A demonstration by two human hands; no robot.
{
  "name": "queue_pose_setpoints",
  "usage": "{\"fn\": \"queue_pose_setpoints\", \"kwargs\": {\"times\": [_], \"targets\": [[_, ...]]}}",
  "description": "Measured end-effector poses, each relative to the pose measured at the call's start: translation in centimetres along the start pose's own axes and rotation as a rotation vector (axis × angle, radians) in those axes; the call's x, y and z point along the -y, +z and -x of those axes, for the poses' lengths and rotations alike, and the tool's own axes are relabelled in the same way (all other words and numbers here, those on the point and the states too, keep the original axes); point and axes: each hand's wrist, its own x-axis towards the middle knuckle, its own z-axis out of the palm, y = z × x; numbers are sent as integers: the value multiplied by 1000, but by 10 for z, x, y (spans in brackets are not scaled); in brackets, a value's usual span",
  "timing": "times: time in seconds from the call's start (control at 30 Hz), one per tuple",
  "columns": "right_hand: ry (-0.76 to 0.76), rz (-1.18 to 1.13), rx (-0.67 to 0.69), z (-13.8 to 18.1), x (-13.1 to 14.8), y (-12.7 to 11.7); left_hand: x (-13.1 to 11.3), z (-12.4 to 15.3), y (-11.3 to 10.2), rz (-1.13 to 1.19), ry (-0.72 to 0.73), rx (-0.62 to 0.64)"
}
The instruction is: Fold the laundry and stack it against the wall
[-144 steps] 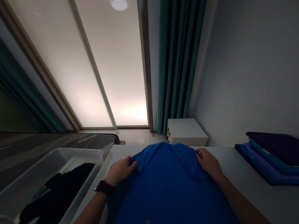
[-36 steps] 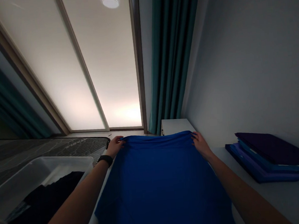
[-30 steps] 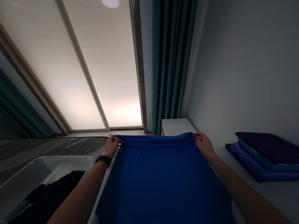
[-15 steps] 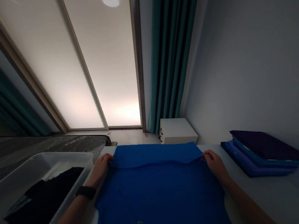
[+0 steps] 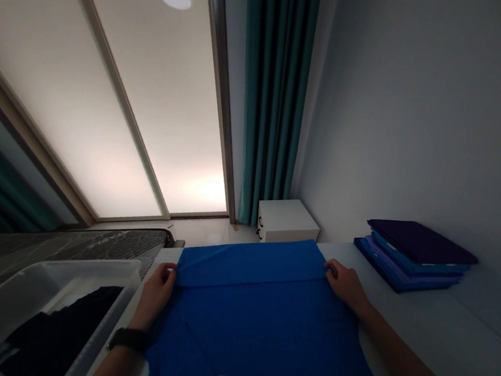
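A blue garment that looks like a shirt is spread on the white table, its near part running out of view. At its far end a flat band is folded over, making a straight crosswise edge. My left hand pinches the left end of this fold, with a dark band around the wrist. At the right end, my right hand has its thumb and fingers closed on the fold's corner. A thin diagonal line and a small pale mark, too dim to make out, show on the cloth.
To the left stands a translucent plastic bin with dark clothes inside. A stack of folded clothes, purple and blue, lies on the white table at right. Beyond are a white cabinet and a teal curtain.
The fold's edge, wavy and slightly lifted before, now lies flat and straight. Both hands have come down slightly toward me with it. The whole view has shifted a little.
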Motion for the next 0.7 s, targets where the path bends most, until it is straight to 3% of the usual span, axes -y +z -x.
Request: {"fn": "queue_pose_setpoints", "kwargs": {"times": [0.4,0.53,0.63,0.7], "targets": [[-82,207,5,6,4,1,2,3,0,-98,41,79],[-173,219,-104,8,9,-7,-1,4,-1,-52,43,65],[-251,154,-167,7,23,-9,-4,6,-4,33,52,31],[-311,81,-102,7,43,-6,-5,7,-4,96,57,-1]]}}
